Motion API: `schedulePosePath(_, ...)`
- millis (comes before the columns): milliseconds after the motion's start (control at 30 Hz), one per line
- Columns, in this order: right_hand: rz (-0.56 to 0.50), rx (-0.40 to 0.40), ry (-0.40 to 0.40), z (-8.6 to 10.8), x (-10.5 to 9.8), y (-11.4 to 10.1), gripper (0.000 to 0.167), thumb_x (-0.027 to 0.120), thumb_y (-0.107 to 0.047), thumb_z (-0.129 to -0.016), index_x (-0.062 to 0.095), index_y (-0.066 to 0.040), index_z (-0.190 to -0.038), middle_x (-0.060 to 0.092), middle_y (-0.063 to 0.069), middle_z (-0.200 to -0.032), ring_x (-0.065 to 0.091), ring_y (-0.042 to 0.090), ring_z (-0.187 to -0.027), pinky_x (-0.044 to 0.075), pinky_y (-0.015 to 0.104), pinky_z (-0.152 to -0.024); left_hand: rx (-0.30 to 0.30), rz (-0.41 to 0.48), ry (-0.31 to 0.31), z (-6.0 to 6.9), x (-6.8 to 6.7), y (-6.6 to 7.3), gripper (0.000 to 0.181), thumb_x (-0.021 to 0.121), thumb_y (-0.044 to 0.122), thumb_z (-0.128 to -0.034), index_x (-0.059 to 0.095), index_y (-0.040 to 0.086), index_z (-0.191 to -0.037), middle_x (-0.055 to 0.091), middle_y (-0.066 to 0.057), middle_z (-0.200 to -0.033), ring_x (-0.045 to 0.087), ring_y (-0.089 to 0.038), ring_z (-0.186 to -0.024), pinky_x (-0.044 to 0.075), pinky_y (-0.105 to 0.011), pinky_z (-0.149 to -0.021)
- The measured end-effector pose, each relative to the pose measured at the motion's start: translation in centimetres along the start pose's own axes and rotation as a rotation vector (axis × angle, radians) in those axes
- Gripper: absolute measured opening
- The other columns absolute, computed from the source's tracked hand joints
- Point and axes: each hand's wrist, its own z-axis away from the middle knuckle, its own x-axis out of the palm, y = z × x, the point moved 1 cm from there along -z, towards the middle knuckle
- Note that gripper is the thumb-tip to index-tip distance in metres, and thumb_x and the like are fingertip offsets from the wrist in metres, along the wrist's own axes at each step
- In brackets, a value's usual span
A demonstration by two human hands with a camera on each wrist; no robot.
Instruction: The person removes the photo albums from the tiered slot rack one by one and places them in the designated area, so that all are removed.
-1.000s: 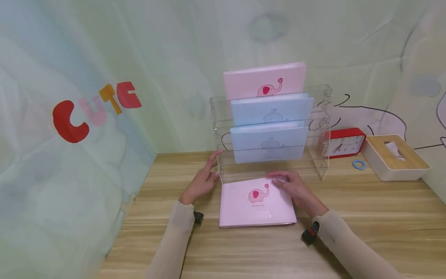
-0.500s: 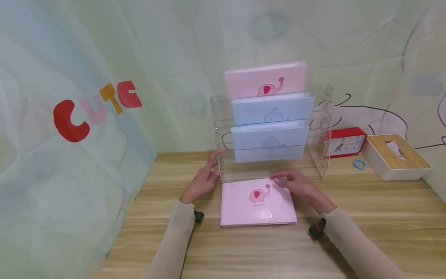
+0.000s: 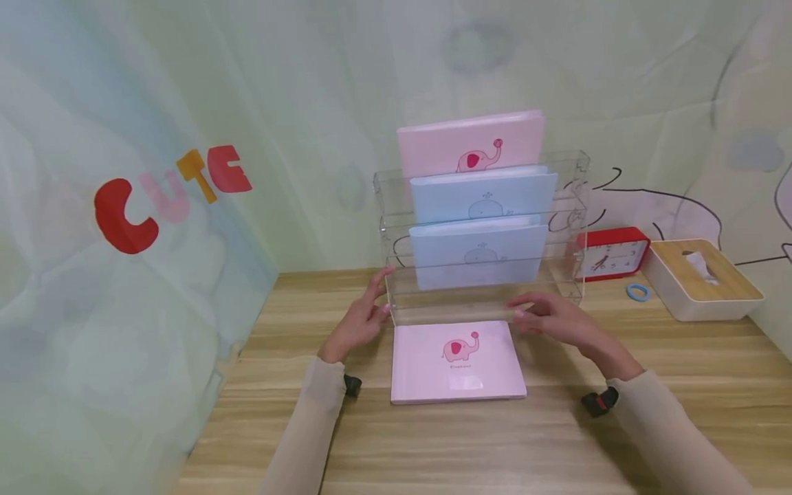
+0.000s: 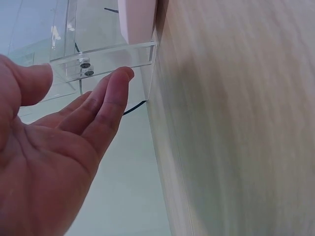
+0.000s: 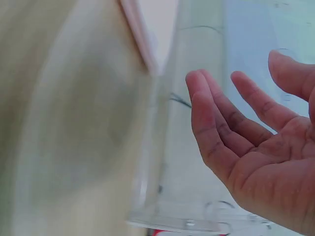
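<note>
A clear acrylic rack (image 3: 482,300) stands on the table, holding a pink elephant folder (image 3: 433,146) at the back and two light-blue whale folders in front, the middle one (image 3: 439,196) and the front one (image 3: 442,251). Flat before it lies another pink elephant folder (image 3: 421,371). My left hand (image 3: 357,326) is at the rack's left side panel; the left wrist view has its fingers (image 4: 115,93) nearly straight against the clear plastic, thumb apart. Beside the lying folder's far right corner hovers my right hand (image 3: 553,317), fingers (image 5: 204,118) loosely bent around nothing.
A red alarm clock (image 3: 615,253), a blue ring (image 3: 637,293) and a tissue box (image 3: 699,299) with a wooden lid are to the right of the rack. Behind the table hangs a patterned cloth (image 3: 309,124), with coloured letters at the left.
My right hand has come off the lying pink folder and moved to the right. My left hand has stayed at the rack's side, and the folders in the rack have not moved.
</note>
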Motion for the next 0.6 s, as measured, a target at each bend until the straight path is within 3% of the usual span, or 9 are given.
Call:
schedulePosePath(200, 0.039, -0.070, 0.109, 1.0, -1.6, -1.8, 0.051, 0.067, -0.030, -0.107, 0.058, -0.002, -0.149, 0.074, 0.026, -0.132, 0.075, 0.037, -0.113, 0.062, 0.051, -0.096, 0.004, -0.011, 0.003, -0.1, 0.1, 0.0, 0.079, 0.050, 0.000, -0.1091, 0.015, 0.037, -0.170, 0.045, -0.037, -0.161, 0.069, -0.032, -0.072, 0.051, -0.026, -0.069)
schedulePosePath(433, 0.115, -0.082, 0.336, 1.2, -3.6, -2.8, 0.046, 0.068, -0.031, -0.106, 0.060, -0.008, -0.145, 0.072, 0.022, -0.137, 0.071, 0.038, -0.119, 0.057, 0.034, -0.092, -0.022, -0.024, 0.006, 0.0, 0.2, 0.1, 0.080, 0.050, 0.001, -0.1087, 0.014, 0.040, -0.169, 0.046, -0.034, -0.162, 0.062, -0.019, -0.066, 0.049, -0.025, -0.065)
schedulePosePath(600, 0.103, -0.144, 0.501, 1.1, -4.7, -3.1, 0.054, 0.070, -0.030, -0.105, 0.051, -0.014, -0.154, 0.065, 0.021, -0.147, 0.068, 0.041, -0.123, 0.056, 0.044, -0.099, -0.033, 0.001, -0.015, 0.2, 0.1, 0.4, 0.083, 0.051, 0.003, -0.1079, 0.011, 0.041, -0.170, 0.040, -0.034, -0.167, 0.054, -0.015, -0.061, 0.046, -0.024, -0.059)
